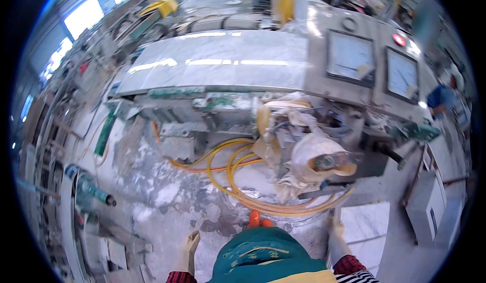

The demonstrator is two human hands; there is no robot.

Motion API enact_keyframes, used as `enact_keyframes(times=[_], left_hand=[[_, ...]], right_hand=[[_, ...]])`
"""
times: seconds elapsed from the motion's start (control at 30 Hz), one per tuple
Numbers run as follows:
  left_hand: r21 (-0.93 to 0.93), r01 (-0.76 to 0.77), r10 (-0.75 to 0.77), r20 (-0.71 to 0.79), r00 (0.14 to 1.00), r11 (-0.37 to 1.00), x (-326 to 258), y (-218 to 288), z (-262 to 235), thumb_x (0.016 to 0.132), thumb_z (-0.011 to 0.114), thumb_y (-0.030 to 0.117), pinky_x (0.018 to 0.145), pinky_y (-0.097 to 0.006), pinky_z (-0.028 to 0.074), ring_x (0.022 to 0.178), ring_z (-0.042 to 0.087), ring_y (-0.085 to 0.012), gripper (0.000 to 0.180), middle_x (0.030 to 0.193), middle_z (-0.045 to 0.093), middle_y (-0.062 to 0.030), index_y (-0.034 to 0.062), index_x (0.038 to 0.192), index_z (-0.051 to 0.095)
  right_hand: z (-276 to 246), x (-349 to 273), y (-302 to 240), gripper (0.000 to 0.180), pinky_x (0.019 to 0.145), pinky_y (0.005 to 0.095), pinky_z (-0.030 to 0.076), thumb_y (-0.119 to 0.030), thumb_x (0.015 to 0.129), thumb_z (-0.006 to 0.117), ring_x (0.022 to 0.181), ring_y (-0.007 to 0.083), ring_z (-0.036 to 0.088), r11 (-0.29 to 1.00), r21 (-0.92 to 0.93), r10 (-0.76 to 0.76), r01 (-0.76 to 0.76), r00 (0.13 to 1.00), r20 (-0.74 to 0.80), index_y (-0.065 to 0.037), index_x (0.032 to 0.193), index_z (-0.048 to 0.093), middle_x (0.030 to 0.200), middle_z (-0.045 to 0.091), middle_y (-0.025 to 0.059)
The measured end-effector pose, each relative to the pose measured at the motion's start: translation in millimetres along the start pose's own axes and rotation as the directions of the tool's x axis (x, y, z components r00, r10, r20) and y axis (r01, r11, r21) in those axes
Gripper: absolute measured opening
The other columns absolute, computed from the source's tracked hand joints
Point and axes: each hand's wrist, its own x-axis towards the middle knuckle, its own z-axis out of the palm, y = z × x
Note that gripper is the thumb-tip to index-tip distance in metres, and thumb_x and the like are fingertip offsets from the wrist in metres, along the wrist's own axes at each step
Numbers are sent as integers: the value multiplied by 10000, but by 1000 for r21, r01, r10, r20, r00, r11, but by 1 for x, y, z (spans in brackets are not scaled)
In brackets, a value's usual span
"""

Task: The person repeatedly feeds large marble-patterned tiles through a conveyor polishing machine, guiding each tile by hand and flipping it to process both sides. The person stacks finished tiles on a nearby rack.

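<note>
My left hand (191, 243), in a pale glove, hangs low over the floor with its fingers curled together and nothing seen in them. On the other side my right hand (337, 231), also pale-gloved, hangs beside the left edge of white marbled slabs (365, 221). Its fingers are blurred, and I cannot tell whether it touches the slabs. A green apron (258, 250) covers my front, above orange boots (254, 219). Ahead stands a machine with a long bed carrying a glossy white marbled slab (217, 55). Cloth and plastic wrap its motor-like part (324, 156).
Yellow hoses (230, 174) lie coiled across the wet, stained floor before me. A grey control cabinet (331, 17) with two panels and a red light rises at the right. Metal frames and a green cylinder (93, 192) stand left. Another person (443, 98) is at the far right.
</note>
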Motion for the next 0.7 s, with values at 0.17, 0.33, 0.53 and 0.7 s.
enact_keyframes(times=[0.17, 0.33, 0.53, 0.7], left_hand=[[377, 22, -79, 136, 988, 926, -95, -61, -69, 1017, 593, 361, 1104, -364, 474, 1285, 624, -258, 509, 1387, 667, -160, 40, 1412, 610], [86, 173, -166, -76, 983, 981, -89, -131, -98, 1023, 557, 395, 1120, -376, 464, 1325, 606, -278, 540, 1414, 650, -155, 67, 1450, 576], [-146, 194, -212, -125, 969, 970, -66, -142, -138, 1027, 560, 395, 1124, -373, 454, 1343, 592, -253, 525, 1430, 647, -127, 88, 1453, 586], [-139, 209, -234, -191, 953, 968, -39, -189, -252, 1020, 557, 393, 1076, -387, 488, 1296, 627, -271, 524, 1397, 661, -159, 71, 1430, 603]], right_hand=[[74, -72, -213, 378, 735, 391, 637, -279, 1062, 574, 797, 278, 755, 826, 445, -115, -346, 670, 733, 76, 1144, 675, 951, 756, 239], [126, -68, -367, 433, 813, 385, 610, -348, 1066, 578, 854, 256, 759, 867, 490, -431, -88, 361, 827, 63, 1150, 686, 979, 770, 197], [165, -62, -513, 480, 826, 374, 575, -390, 1028, 543, 898, 242, 754, 936, 147, -276, 321, 409, 869, 22, 1237, 671, 1024, 786, 157], [282, -21, -548, 467, 807, 375, 582, -384, 1009, 561, 869, 243, 755, 862, 26, -265, 506, 408, 874, 24, 1201, 680, 1011, 787, 149]])
